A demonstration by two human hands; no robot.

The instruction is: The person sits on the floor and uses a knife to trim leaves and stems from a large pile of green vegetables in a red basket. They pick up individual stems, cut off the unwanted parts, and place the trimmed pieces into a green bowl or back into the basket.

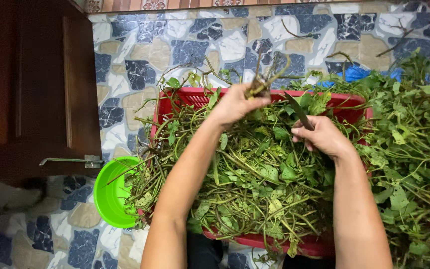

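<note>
Stem bundle (261, 82): a small bunch of brownish-green stalks, nearly bare of leaves, gripped upright in the left hand (235, 104); its tips fan out above the far rim of the red basket (195, 97).
Knife (298, 110): dark narrow blade, held in the right hand (324, 137), tilted with its point up and away toward the stem bundle, just short of touching it, over the far half of the red basket.
Greens in basket (255, 174): tangled stems and leaves heaped over the red basket, spilling past its rims.
</note>
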